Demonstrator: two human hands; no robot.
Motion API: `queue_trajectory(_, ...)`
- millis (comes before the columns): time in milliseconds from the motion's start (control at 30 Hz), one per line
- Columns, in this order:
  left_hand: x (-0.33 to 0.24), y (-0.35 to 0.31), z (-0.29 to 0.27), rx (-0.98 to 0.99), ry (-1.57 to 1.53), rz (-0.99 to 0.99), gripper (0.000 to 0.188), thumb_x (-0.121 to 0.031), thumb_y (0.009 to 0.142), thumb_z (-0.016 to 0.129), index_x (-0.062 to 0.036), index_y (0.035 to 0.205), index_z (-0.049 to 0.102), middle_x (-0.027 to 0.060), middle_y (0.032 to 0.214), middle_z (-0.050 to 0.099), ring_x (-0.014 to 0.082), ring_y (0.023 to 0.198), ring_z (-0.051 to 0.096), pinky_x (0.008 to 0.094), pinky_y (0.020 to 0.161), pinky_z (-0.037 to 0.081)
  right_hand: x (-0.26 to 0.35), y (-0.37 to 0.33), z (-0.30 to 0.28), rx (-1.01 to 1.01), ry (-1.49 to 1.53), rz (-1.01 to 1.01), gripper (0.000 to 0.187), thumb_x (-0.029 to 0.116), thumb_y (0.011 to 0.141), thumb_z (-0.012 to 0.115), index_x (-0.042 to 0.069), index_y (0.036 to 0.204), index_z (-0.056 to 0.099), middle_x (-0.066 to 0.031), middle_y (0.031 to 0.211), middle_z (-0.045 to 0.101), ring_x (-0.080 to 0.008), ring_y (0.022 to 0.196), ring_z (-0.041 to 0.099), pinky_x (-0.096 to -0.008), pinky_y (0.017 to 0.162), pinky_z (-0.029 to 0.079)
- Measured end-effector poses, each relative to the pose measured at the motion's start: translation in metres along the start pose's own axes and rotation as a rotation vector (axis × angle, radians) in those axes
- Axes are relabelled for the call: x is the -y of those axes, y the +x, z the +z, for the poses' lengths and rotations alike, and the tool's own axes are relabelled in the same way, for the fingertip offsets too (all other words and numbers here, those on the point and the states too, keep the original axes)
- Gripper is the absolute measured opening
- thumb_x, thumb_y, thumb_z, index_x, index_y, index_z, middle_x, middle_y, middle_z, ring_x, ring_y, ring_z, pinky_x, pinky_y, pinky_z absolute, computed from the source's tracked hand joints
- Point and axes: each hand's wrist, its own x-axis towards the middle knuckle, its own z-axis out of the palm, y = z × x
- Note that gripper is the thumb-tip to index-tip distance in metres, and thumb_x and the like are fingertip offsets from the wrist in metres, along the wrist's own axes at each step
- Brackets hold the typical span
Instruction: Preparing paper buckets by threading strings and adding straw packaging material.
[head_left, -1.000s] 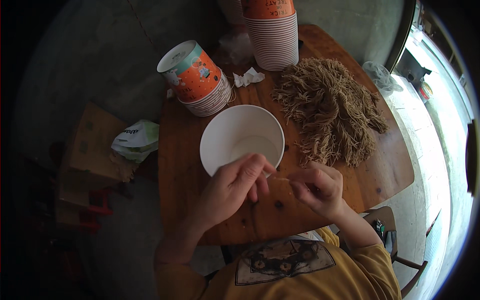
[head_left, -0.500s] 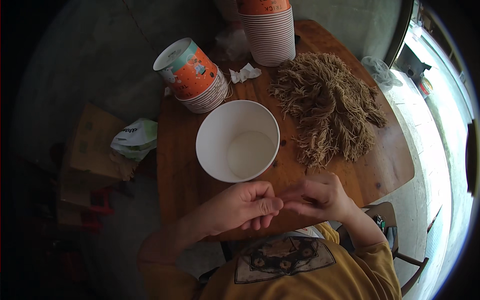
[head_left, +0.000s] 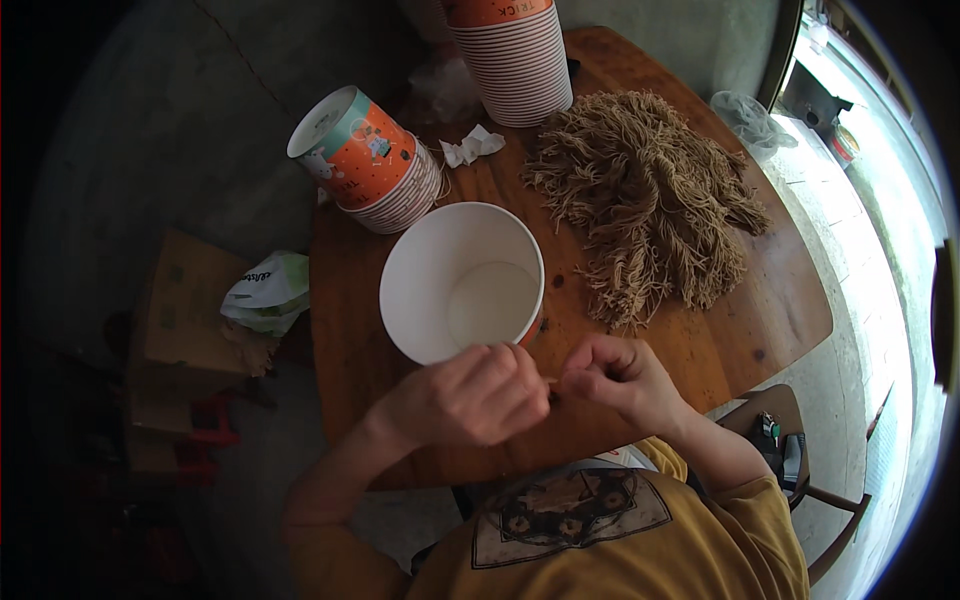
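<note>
I am looking down at two hands over the near edge of a wooden desk (head_left: 765,345), and I am guessing that the step in hand is some small finger work on a thin tan bit (head_left: 550,380). That bit is sitting between the hands, up off the wood, just in front of the white tub (head_left: 455,265). My right hand (head_left: 622,385) is making a pinch: its thumb and pointer are closing together, and they seem to be gripping one end. My left hand (head_left: 470,398) is showing me only its back, with the fingers curling under, so I cannot tell if they are gripping anything. The bit seems to be pointing from hand to hand, its long way running side to side, about along the near edge, but it is too tiny for me to be sure. I am thinking the next move is calling for a soft, steady pinch and slow hands. The tub is standing with its mouth facing up, nearer the left edge, and a heap of tan yarn (head_left: 650,205) is lying toward the right edge.
</note>
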Motion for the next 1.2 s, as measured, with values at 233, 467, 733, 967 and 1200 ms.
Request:
queue_trajectory(233, -0.004, 0.001, -0.003, 0.155, -0.825, -0.943, 0.034, -0.016, 0.082, 0.072, -0.0034, 0.108, 0.052, 0.0134, 0.086, 0.061, 0.0301, 0.082, 0.063, 0.037, 0.068, 0.052, -0.01, 0.012, 0.005, -0.382, -0.49, -0.23, 0.012, 0.009, 0.087, 0.064, 0.004, 0.078, 0.056, 0.0027, 0.065, 0.058, -0.0014, 0.056, 0.049, -0.0196, 0.051, 0.039)
queue_trajectory(467, 0.006, 0.003, -0.008, 0.143, -1.063, -1.081, 0.045, -0.007, 0.086, 0.062, -0.0058, 0.129, 0.051, 0.0142, 0.094, 0.065, 0.0224, 0.08, 0.066, 0.0343, 0.069, 0.053, -0.008, 0.032, 0.02, -0.428, -0.776, -0.475, 0.013, 0.008, 0.08, 0.067, 0.005, 0.079, 0.054, -0.0071, 0.067, 0.061, -0.0183, 0.056, 0.062, -0.0294, 0.052, 0.05)
queue_trajectory(733, 0.009, 0.001, -0.009, 0.126, -1.158, -1.147, 0.047, -0.006, 0.087, 0.06, -0.0081, 0.133, 0.049, 0.0126, 0.094, 0.065, 0.0179, 0.078, 0.065, 0.0317, 0.068, 0.053, -0.004, 0.046, 0.028, -0.388, -0.738, -0.501, 0.016, 0.012, 0.079, 0.067, 0.006, 0.081, 0.052, -0.0098, 0.067, 0.062, -0.0278, 0.058, 0.064, -0.0364, 0.052, 0.051)
queue_trajectory(967, 0.01, 0.0, -0.01, 0.134, -1.176, -1.168, 0.048, -0.007, 0.087, 0.06, -0.0088, 0.134, 0.049, 0.0116, 0.092, 0.065, 0.0168, 0.075, 0.064, 0.0317, 0.067, 0.052, -0.002, 0.045, 0.028, -0.374, -0.79, -0.504, 0.012, 0.006, 0.081, 0.066, 0.004, 0.08, 0.054, -0.0044, 0.074, 0.064, -0.0155, 0.06, 0.065, -0.0267, 0.052, 0.053)
queue_trajectory(1200, 0.01, 0.0, -0.01, 0.179, -1.148, -1.15, 0.049, -0.007, 0.086, 0.061, -0.0089, 0.133, 0.049, 0.0115, 0.09, 0.065, 0.0151, 0.071, 0.062, 0.0322, 0.065, 0.051, -0.004, 0.047, 0.026, -0.371, -0.787, -0.498, 0.013, 0.006, 0.081, 0.066, 0.004, 0.08, 0.053, -0.0046, 0.072, 0.063, -0.0155, 0.059, 0.064, -0.0266, 0.052, 0.052)
